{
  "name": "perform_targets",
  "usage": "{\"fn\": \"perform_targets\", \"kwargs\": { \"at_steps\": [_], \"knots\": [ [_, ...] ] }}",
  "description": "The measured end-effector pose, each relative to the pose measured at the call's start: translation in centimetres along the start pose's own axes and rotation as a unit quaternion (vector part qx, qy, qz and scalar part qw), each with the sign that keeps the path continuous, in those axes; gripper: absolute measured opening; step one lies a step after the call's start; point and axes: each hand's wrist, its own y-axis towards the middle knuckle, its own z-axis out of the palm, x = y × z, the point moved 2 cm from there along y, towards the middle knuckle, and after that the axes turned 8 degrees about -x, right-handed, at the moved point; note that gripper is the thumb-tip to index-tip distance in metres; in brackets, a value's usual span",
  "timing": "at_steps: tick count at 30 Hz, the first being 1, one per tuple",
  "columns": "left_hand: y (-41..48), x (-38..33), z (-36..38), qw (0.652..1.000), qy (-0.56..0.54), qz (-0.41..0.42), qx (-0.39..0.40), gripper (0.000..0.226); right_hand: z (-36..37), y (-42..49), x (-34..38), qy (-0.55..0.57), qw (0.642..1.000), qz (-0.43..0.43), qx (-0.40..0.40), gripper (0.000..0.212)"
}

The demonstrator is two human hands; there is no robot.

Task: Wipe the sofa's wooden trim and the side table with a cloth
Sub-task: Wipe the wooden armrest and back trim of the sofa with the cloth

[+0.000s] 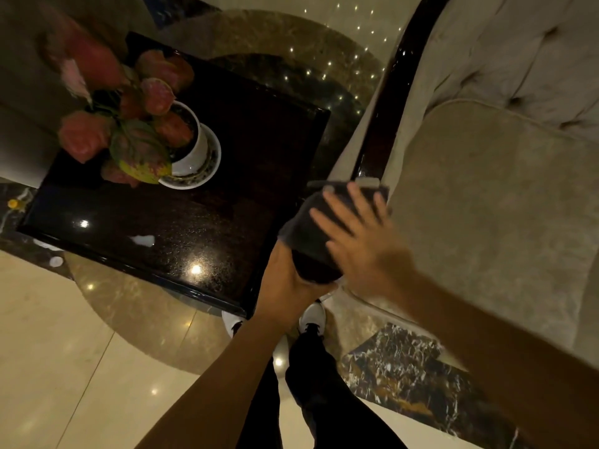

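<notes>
Head view: the right hand [359, 241] is lying flat, fingers spread, on the dark cloth [311, 222] covering the sofa's wooden trim [382, 124] end; the left hand [288, 283] is gripping the cloth's lower edge beside the side table [194, 215].

Dark grey cloth [311, 228], draped over the front end of the sofa's glossy dark wooden trim [385, 102]. Black polished square counter [201, 228] stands just beside the trim, surface reflective.

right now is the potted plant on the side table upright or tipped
Tipped. The white pot leans in its saucer on the side table, mouth tilted toward the red leaves.
</notes>
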Motion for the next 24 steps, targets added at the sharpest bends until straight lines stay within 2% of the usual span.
{"fn": "perform_targets", "kwargs": {
  "at_steps": [1,3,5,6,8,9,10,12,16,18,20,21,24],
  "knots": [
    [0.0,0.1,0.1,1.000,0.015,-0.008,0.000,0.115,-0.5,0.9,-2.5,-0.012,1.000,-0.006,-0.007,0.054],
    [-0.1,0.2,0.3,0.999,0.032,-0.020,0.004,0.125,-0.9,2.6,-3.8,0.002,0.992,0.110,-0.057,0.054],
    [-0.2,0.2,0.4,0.999,0.034,-0.019,-0.001,0.123,-0.3,2.3,0.8,0.033,0.963,0.255,-0.082,0.055],
    [-0.3,0.2,0.4,0.999,0.032,-0.017,-0.007,0.118,0.0,1.5,3.7,0.044,0.960,0.271,-0.061,0.055],
    [-0.3,-0.1,0.4,1.000,0.023,-0.012,-0.017,0.107,0.3,-0.7,5.8,0.044,0.977,0.207,0.022,0.055],
    [-0.3,-0.3,0.3,0.999,0.022,-0.008,-0.023,0.105,0.3,-1.4,4.4,0.039,0.988,0.137,0.054,0.055],
    [-0.2,-0.4,0.4,0.999,0.024,-0.001,-0.029,0.105,-0.1,-1.4,2.2,0.033,0.996,0.069,0.053,0.053],
    [-0.2,-0.5,0.5,0.999,0.023,0.005,-0.034,0.106,-1.3,-0.3,-2.1,0.053,0.998,0.006,0.017,0.050],
    [0.0,-0.1,0.6,0.999,0.014,0.009,-0.032,0.106,-2.3,3.8,-3.7,0.061,0.996,0.013,-0.069,0.042],
    [0.2,-0.1,0.5,0.999,0.013,0.013,-0.036,0.106,-2.0,5.3,-3.2,0.058,0.992,-0.055,-0.099,0.039],
    [0.3,-0.2,0.5,0.999,0.013,0.025,-0.037,0.105,-1.3,5.7,-3.2,0.034,0.989,-0.111,-0.093,0.037],
    [0.4,-0.2,0.5,0.999,0.014,0.031,-0.039,0.105,-1.0,5.8,-3.0,0.030,0.990,-0.089,-0.102,0.036],
    [0.4,-0.4,0.6,0.998,0.022,0.038,-0.049,0.090,-0.3,3.1,1.7,0.097,0.985,0.113,-0.090,0.040]
  ]
}}
